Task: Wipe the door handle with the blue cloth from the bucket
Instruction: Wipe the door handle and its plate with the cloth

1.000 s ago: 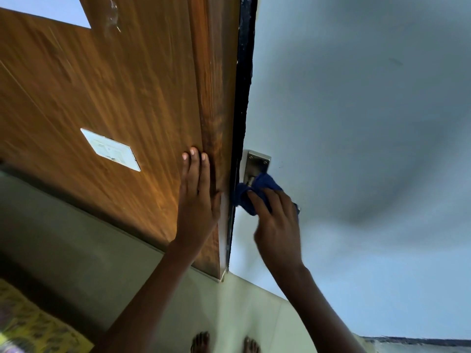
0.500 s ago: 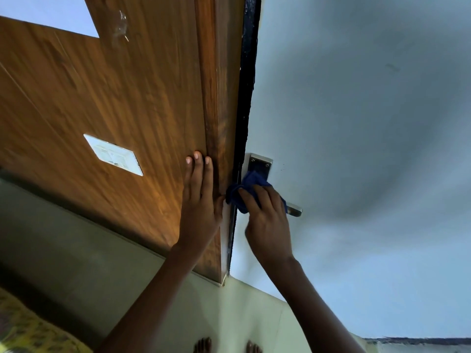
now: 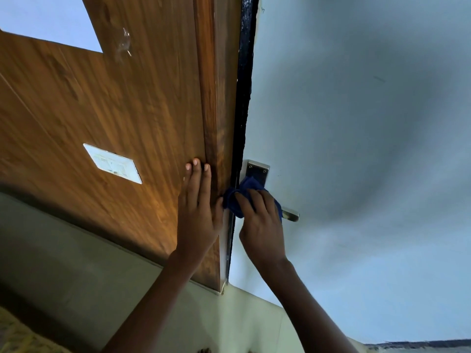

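Mid-wipe: right hand (image 3: 262,225) fingers clamp the blue cloth (image 3: 246,194) on the door handle (image 3: 290,215). Left hand (image 3: 198,210) lies flat, fingers together, on the wooden panel (image 3: 127,110). Next I'd rub toward the bare tip.

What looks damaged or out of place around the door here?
Two minor things. A clear, crumpled bit of tape or plastic is stuck high on the wooden panel, and the black strip along the door edge looks rough and uneven. The switch plate only looks tilted because of the camera angle. Handle and cloth look normal.
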